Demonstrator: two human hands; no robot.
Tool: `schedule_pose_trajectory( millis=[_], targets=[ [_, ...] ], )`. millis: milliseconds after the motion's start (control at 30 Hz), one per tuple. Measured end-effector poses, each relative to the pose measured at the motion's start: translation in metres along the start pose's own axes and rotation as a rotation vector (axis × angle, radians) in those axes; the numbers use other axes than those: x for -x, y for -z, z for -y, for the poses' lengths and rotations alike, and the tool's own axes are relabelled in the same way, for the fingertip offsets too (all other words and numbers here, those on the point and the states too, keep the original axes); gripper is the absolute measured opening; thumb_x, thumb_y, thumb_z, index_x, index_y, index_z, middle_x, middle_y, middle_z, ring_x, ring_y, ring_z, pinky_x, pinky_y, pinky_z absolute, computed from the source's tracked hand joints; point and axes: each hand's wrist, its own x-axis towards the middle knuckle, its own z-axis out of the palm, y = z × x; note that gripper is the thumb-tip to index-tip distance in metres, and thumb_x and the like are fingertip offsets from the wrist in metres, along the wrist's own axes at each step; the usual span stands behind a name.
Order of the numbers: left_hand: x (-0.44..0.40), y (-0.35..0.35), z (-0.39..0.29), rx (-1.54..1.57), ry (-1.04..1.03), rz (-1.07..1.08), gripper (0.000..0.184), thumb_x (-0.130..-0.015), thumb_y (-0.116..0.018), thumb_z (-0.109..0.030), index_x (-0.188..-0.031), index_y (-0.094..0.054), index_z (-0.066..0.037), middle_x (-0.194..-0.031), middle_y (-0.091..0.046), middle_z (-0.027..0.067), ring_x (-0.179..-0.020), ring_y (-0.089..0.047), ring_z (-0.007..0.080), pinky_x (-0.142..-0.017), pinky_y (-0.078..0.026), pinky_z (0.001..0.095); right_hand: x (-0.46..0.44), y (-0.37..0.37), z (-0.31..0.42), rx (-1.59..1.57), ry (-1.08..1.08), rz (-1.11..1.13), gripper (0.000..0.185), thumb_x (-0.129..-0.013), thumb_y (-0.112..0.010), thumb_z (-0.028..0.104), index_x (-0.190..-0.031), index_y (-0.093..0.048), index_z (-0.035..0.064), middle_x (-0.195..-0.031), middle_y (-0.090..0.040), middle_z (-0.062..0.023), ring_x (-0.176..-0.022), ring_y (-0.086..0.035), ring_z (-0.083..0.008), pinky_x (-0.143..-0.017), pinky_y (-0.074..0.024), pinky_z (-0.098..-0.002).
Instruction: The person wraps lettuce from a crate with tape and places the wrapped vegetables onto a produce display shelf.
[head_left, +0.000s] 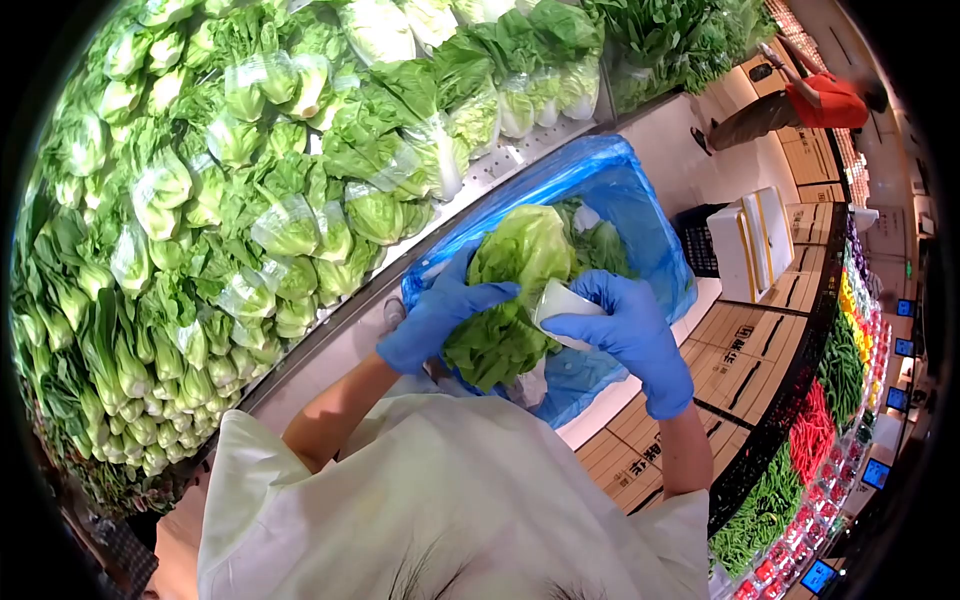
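Note:
My left hand [437, 311], in a blue glove, grips a leafy head of lettuce [522, 249] from its left side, with the thumb lying across the leaves. Over the lettuce's right side, my blue-gloved right hand [627, 326] pinches a smooth white piece [562, 309] with a curved edge; its kind is unclear. Beneath both hands is a bin lined with a blue plastic bag [655, 232]. More green leaves [603, 247] lie inside it, partly hidden by the lettuce and my right hand.
Left of the bin, a sloped display [290, 225] holds bagged greens and bok choy [120, 375]. At right stand a white foam box [752, 243], printed cartons [745, 355] and a shelf with red chillies [811, 432]. Farther back is a person in a red top [825, 100].

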Motion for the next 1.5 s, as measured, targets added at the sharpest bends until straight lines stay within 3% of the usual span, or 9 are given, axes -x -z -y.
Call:
schedule_pose_trajectory(
  millis=[133, 300, 533, 733, 800, 900, 1100, 1333, 1500],
  targets=[
    [0.004, -0.002, 0.005, -0.102, -0.012, -0.073, 0.067, -0.075, -0.069, -0.023, -0.13, -0.036, -0.004, -0.115, -0.051, 0.0079, -0.105, -0.049, 0.0147, -0.089, -0.04, 0.028, -0.002, -0.007, 0.012, 0.184, 0.019, -0.031, 0.032, -0.065, -0.078, 0.024, -0.081, -0.065, -0.0003, -0.066, -0.061, -0.0036, -0.059, -0.055, -0.0069, -0.055, -0.0439, -0.0231],
    [0.009, -0.01, 0.011, 0.019, -0.116, -0.096, 0.077, -0.071, -0.072, -0.02, -0.133, -0.03, -0.004, -0.116, -0.05, 0.0092, -0.105, -0.05, 0.0162, -0.088, -0.041, 0.0278, -0.004, -0.019, 0.014, 0.58, 0.089, -0.143, 0.05, -0.063, -0.073, 0.046, -0.081, -0.064, -0.0002, -0.066, -0.061, -0.0146, -0.057, -0.061, -0.0257, -0.054, -0.0465, -0.0324],
    [-0.003, -0.016, 0.019, 0.066, -0.124, -0.19, 0.084, -0.061, -0.08, -0.017, -0.129, -0.032, -0.002, -0.113, -0.052, 0.0119, -0.1, -0.052, 0.0169, -0.083, -0.045, 0.0286, -0.007, -0.027, 0.014, 0.738, 0.155, -0.178, 0.052, -0.065, -0.07, 0.05, -0.077, -0.063, 0.0001, -0.066, -0.06, -0.016, -0.06, -0.059, -0.0316, -0.054, -0.0464, -0.0365],
    [0.001, -0.006, 0.007, -0.042, -0.094, -0.245, 0.075, -0.062, -0.08, -0.017, -0.123, -0.039, -0.002, -0.106, -0.056, 0.0085, -0.095, -0.054, 0.0155, -0.083, -0.045, 0.0272, -0.009, -0.011, -0.005, 0.339, 0.064, -0.091, 0.035, -0.07, -0.072, 0.033, -0.079, -0.064, -0.0003, -0.062, -0.06, -0.0089, -0.054, -0.057, -0.0146, -0.051, -0.043, -0.0284],
    [0.01, 0.001, -0.013, 0.102, 0.006, -0.076, 0.068, -0.067, -0.076, -0.015, -0.124, -0.041, -0.003, -0.109, -0.055, 0.0085, -0.097, -0.054, 0.015, -0.084, -0.045, 0.028, -0.009, -0.002, -0.009, -0.216, -0.121, 0.156, 0.027, -0.072, -0.071, 0.025, -0.078, -0.065, -0.0007, -0.063, -0.058, -0.0011, -0.057, -0.051, -0.0054, -0.051, -0.039, -0.0218],
    [0.016, 0.003, -0.026, 0.274, 0.106, 0.164, 0.06, -0.074, -0.068, -0.012, -0.127, -0.04, -0.003, -0.113, -0.054, 0.0092, -0.1, -0.054, 0.0157, -0.086, -0.045, 0.0292, -0.006, 0.005, 0.002, -0.251, -0.21, 0.23, 0.025, -0.072, -0.071, 0.024, -0.076, -0.065, -0.0007, -0.067, -0.057, 0.0025, -0.059, -0.049, -0.0033, -0.052, -0.0368, -0.0193],
    [0.026, 0.004, -0.011, 0.36, 0.36, 0.237, 0.055, -0.083, -0.054, -0.019, -0.132, -0.034, -0.003, -0.122, -0.049, 0.0108, -0.106, -0.053, 0.0192, -0.091, -0.044, 0.0324, -0.004, 0.005, -0.001, -0.117, -0.217, 0.347, 0.029, -0.071, -0.071, 0.028, -0.078, -0.066, 0.0005, -0.066, -0.058, 0.0012, -0.057, -0.049, -0.0038, -0.05, -0.0368, -0.0199],
    [0.027, 0.003, -0.015, 0.426, 0.36, 0.393, 0.06, -0.083, -0.053, -0.022, -0.135, -0.028, -0.003, -0.126, -0.046, 0.0127, -0.11, -0.05, 0.0215, -0.093, -0.043, 0.0344, 0.022, 0.015, -0.027, -0.34, -0.299, 0.514, 0.032, -0.072, -0.07, 0.033, -0.075, -0.066, 0.0016, -0.062, -0.056, 0.0027, -0.052, -0.046, -0.0025, -0.044, -0.0333, -0.0185],
    [0.027, 0.0, -0.018, 0.382, 0.43, 0.406, 0.062, -0.083, -0.055, -0.026, -0.134, -0.03, -0.003, -0.125, -0.047, 0.0141, -0.11, -0.052, 0.023, -0.094, -0.043, 0.0361, 0.035, 0.016, -0.058, 0.084, -0.401, 0.606, 0.027, -0.071, -0.07, 0.035, -0.075, -0.066, 0.0082, -0.06, -0.058, 0.0029, -0.05, -0.046, -0.0032, -0.043, -0.0337, -0.0174]
  ],
)
